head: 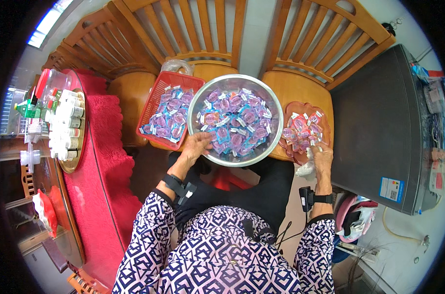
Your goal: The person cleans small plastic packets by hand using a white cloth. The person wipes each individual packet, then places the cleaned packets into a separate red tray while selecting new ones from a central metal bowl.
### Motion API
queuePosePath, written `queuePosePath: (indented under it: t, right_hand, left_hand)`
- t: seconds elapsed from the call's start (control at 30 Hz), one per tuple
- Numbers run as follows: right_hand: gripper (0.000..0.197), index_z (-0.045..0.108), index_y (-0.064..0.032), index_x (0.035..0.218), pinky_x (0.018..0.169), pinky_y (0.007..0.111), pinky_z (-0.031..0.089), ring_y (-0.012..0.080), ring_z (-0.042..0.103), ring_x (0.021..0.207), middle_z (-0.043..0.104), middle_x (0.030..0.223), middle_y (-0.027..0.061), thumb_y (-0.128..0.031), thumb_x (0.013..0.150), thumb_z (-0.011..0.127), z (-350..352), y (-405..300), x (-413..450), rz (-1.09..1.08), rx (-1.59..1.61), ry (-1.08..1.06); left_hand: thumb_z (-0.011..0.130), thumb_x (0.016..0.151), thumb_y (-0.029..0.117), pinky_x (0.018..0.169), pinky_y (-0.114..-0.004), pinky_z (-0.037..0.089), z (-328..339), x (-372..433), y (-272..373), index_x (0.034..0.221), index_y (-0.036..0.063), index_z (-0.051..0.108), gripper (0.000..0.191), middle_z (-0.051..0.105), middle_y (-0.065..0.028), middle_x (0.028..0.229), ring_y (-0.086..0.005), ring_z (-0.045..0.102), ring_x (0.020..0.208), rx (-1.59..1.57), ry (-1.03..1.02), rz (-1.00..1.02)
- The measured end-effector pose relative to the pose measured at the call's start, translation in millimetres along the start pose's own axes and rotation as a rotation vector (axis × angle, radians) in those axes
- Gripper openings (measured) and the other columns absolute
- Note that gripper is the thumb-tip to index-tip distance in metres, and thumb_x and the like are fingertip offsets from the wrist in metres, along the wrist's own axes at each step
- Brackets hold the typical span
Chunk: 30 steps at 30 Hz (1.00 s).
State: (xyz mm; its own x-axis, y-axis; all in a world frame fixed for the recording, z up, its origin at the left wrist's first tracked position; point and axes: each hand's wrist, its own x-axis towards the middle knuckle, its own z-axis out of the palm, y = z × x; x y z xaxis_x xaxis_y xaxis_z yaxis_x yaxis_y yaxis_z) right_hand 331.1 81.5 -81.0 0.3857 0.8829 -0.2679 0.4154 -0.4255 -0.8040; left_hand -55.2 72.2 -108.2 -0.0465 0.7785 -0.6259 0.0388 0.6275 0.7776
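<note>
A round metal basin (236, 163) before me holds a heap of small clear packets (240, 117) with purple, blue and a few orange contents and white tabs. My left hand (198, 144) lies over the basin's near-left rim, its fingertips by the packets; whether it grips anything is hidden. At the right, my right hand (321, 156) is closed on a crumpled white cloth (306, 169). It is at the near edge of an orange scalloped dish (326, 125), which carries more packets (304, 128), mostly orange and purple.
A red perforated basket (149, 112) with similar packets stands left of the basin. Wooden chairs (299, 92) support these containers. A dark cabinet-like box (369, 139) bounds the right side. On the left are a red cloth (101, 154) and a tray (80, 147) of white bottles (69, 128).
</note>
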Motion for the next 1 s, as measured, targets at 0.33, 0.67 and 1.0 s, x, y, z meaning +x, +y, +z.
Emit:
queuePosePath:
  t: [0.33,0.67,1.0]
  right_hand:
    - [0.021,0.063,0.0008,0.087,0.059,0.027,0.042,0.01,0.049,0.064,0.057,0.069,0.0026,-0.018,0.078,0.06,-8,16,10,-0.031,0.059,0.12]
    - [0.011,0.062,-0.001,0.087,0.052,0.02,0.039,0.0047,0.048,0.059,0.057,0.069,-0.0011,-0.009,0.081,0.057,2,-16,-23,0.039,0.286,-0.049]
    - [0.012,0.062,0.0001,0.086,0.055,0.021,0.041,0.0056,0.049,0.062,0.057,0.07,-0.0007,-0.009,0.08,0.058,15,-47,-50,-0.056,0.298,-0.174]
  left_hand:
    - [0.058,0.073,0.0,0.077,-0.031,0.047,-10,89,6,0.11,0.0022,0.053,0.037,0.057,-0.0127,0.106,-0.0248,0.057,0.09,0.637,0.223,0.443]
    - [0.07,0.061,0.007,0.084,-0.04,0.041,3,88,21,0.104,0.0048,0.056,0.046,0.054,-0.0163,0.099,-0.0355,0.051,0.092,1.11,0.301,0.388]
    - [0.065,0.071,0.013,0.066,-0.037,0.044,-9,73,19,0.078,0.003,0.054,0.016,0.056,-0.011,0.075,-0.0324,0.053,0.069,0.938,0.325,0.57]
